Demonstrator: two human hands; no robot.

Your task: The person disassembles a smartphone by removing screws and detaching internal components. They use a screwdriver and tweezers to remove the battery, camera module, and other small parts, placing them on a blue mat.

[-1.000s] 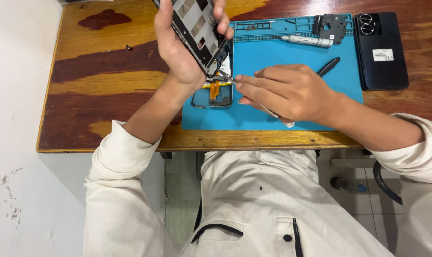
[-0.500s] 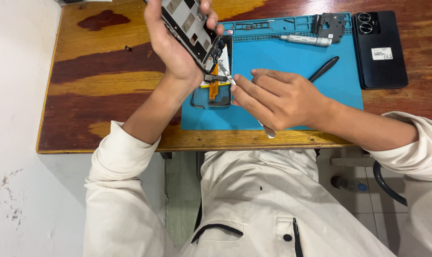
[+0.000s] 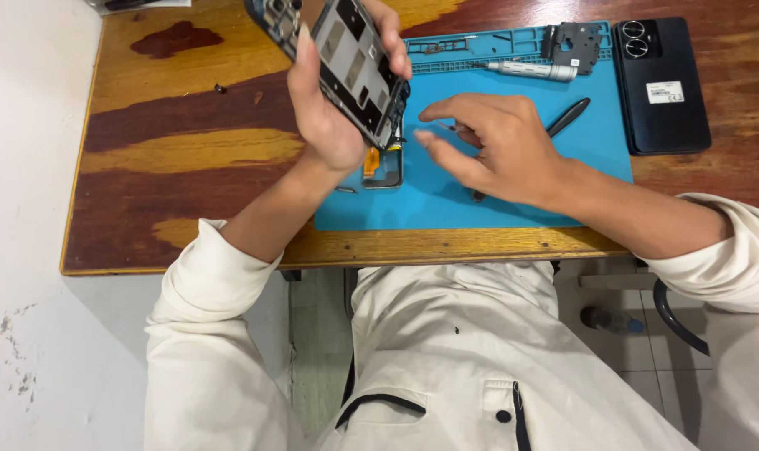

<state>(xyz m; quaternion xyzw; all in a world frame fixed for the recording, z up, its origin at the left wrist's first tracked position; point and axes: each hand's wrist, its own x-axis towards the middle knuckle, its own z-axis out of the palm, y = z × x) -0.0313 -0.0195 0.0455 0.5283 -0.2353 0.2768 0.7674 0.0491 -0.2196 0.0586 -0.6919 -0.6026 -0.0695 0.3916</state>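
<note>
The opened black smartphone frame (image 3: 354,71), a flat rectangle of dark plastic and grey metal with its inner plates and cut-outs showing, is being held tilted in the air above the far left part of the blue silicone repair mat (image 3: 513,200). The left hand (image 3: 333,108) is gripping it, thumb along the near long edge and fingers wrapped over the far side. Compared with half a second ago, the frame is being lifted slightly higher and turned more towards the camera. The right hand (image 3: 496,150) is pulling back from the frame's lower end: it was pinched close against that end, and now its fingers are spreading loosely apart over the middle of the mat, gripping nothing that I can make out. The close work at that end seems to be pausing.

Just below the frame, a small dark module with an orange flex ribbon (image 3: 383,165) is lying at the mat's left edge. A slim black stylus-like tool (image 3: 567,117) is resting diagonally beside the right hand. Along the mat's far edge lie a silver cylindrical screwdriver (image 3: 538,70) and a dark metal shield plate (image 3: 576,42). A glossy black phone back cover with two round camera rings (image 3: 659,88) is lying on the varnished, patchy brown wooden table (image 3: 187,159), near its far right corner.
</note>
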